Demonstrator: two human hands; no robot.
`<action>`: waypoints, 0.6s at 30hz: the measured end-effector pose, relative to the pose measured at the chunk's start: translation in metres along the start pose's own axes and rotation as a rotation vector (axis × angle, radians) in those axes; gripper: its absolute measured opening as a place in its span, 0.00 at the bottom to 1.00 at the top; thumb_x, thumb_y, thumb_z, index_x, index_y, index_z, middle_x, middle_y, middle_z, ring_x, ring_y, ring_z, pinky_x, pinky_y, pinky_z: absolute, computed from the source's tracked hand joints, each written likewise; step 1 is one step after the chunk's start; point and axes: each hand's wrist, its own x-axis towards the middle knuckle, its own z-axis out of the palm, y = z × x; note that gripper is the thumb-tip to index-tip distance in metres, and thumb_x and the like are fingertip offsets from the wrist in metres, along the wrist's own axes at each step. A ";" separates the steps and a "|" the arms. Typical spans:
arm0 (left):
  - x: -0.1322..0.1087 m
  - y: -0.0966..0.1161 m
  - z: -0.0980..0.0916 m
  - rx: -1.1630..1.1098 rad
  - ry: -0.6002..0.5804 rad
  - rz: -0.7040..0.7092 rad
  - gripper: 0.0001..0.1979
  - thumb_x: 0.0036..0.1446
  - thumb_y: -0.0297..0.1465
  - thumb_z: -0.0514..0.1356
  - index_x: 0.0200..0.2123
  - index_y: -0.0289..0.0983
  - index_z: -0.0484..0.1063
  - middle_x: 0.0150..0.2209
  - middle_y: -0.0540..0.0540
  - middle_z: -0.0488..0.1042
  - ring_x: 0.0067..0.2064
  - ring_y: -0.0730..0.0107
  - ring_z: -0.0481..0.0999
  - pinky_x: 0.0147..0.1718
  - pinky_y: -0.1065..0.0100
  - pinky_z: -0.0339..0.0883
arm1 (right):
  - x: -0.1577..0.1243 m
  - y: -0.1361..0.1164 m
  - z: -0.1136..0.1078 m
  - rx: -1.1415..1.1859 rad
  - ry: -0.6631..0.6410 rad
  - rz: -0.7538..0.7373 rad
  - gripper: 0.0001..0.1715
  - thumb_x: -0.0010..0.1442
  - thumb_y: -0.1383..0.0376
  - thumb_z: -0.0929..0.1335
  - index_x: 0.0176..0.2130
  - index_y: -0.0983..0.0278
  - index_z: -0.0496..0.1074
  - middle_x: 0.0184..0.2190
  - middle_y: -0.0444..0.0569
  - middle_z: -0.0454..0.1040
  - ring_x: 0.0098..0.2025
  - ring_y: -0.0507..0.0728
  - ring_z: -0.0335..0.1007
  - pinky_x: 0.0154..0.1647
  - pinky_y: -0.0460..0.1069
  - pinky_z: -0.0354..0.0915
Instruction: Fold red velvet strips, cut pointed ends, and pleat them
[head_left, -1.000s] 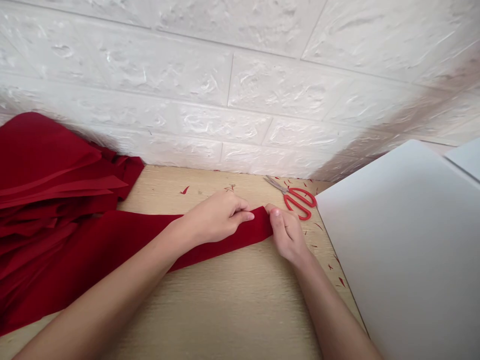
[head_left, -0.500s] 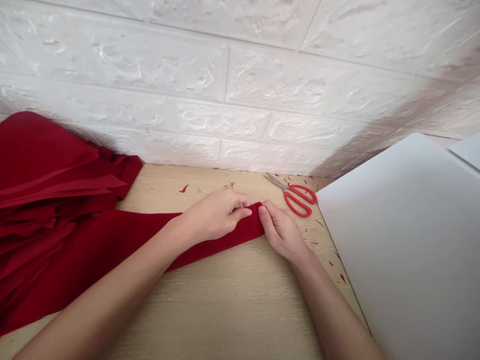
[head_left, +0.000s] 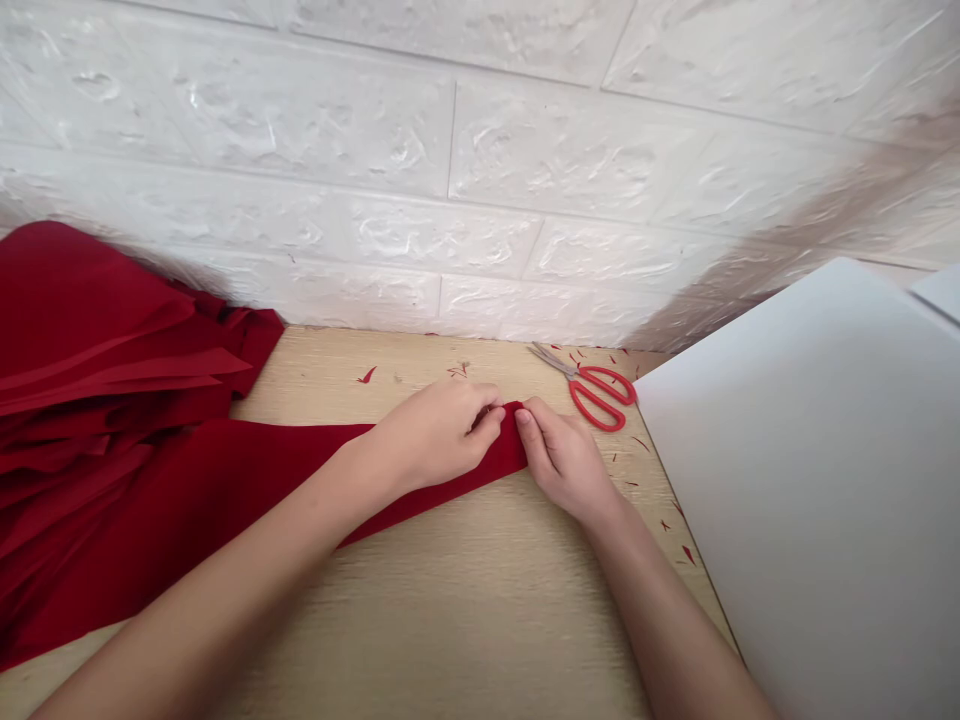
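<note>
A long strip of red fabric (head_left: pixel 277 470) stretches rightward from a heap on the left and narrows toward its far end. My right hand (head_left: pixel 566 460) pinches the tip of that end between thumb and fingers. Just left of it, my left hand (head_left: pixel 442 430) is closed in a pinch at the upper edge of the same fabric; its fingertips hide exactly what lies between them. Behind my right hand, scissors with red handles (head_left: pixel 600 398) lie with blades slightly apart, pointing toward the wall.
Folded red fabric (head_left: pixel 97 330) is piled at the left against the white brick-patterned wall (head_left: pixel 375 140). A large white panel (head_left: pixel 817 470) stands at the right. Small red scraps (head_left: pixel 367 375) are scattered over the wooden tabletop (head_left: pixel 450 620).
My left hand has shifted slightly right, and its thumb and forefinger have closed together at the fabric's upper edge. My right hand keeps its hold almost unchanged.
</note>
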 end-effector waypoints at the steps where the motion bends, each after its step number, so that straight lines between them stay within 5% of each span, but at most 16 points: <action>1: 0.000 0.000 0.002 0.006 0.011 0.010 0.14 0.67 0.33 0.50 0.27 0.39 0.62 0.26 0.49 0.71 0.27 0.69 0.66 0.29 0.64 0.55 | 0.000 -0.001 0.000 -0.010 0.000 -0.002 0.18 0.72 0.63 0.57 0.28 0.58 0.56 0.18 0.39 0.60 0.18 0.51 0.54 0.23 0.48 0.48; 6: 0.002 -0.002 0.009 0.055 0.020 0.051 0.14 0.69 0.32 0.46 0.30 0.39 0.63 0.29 0.47 0.72 0.30 0.65 0.69 0.32 0.63 0.58 | 0.000 -0.003 -0.003 -0.056 0.006 -0.011 0.19 0.72 0.63 0.57 0.28 0.59 0.60 0.18 0.41 0.64 0.18 0.51 0.55 0.23 0.49 0.49; 10: 0.002 -0.001 0.010 0.035 0.040 0.073 0.13 0.68 0.31 0.47 0.32 0.39 0.65 0.30 0.47 0.73 0.31 0.66 0.69 0.33 0.63 0.58 | -0.003 -0.003 -0.003 -0.045 0.074 0.005 0.13 0.71 0.64 0.59 0.36 0.62 0.68 0.24 0.45 0.74 0.22 0.52 0.65 0.25 0.48 0.54; 13: 0.002 0.000 0.010 0.004 0.067 0.084 0.12 0.68 0.30 0.48 0.32 0.38 0.66 0.29 0.48 0.73 0.30 0.68 0.68 0.31 0.64 0.56 | -0.004 -0.004 0.000 0.053 0.170 0.053 0.06 0.69 0.64 0.63 0.43 0.62 0.69 0.24 0.42 0.75 0.22 0.51 0.67 0.26 0.46 0.58; 18: 0.003 -0.001 0.012 -0.043 0.122 0.062 0.11 0.68 0.32 0.50 0.34 0.37 0.69 0.28 0.50 0.73 0.28 0.70 0.67 0.30 0.65 0.55 | -0.003 -0.007 0.007 0.320 0.305 0.099 0.02 0.68 0.64 0.65 0.41 0.60 0.68 0.23 0.40 0.73 0.22 0.50 0.66 0.21 0.45 0.58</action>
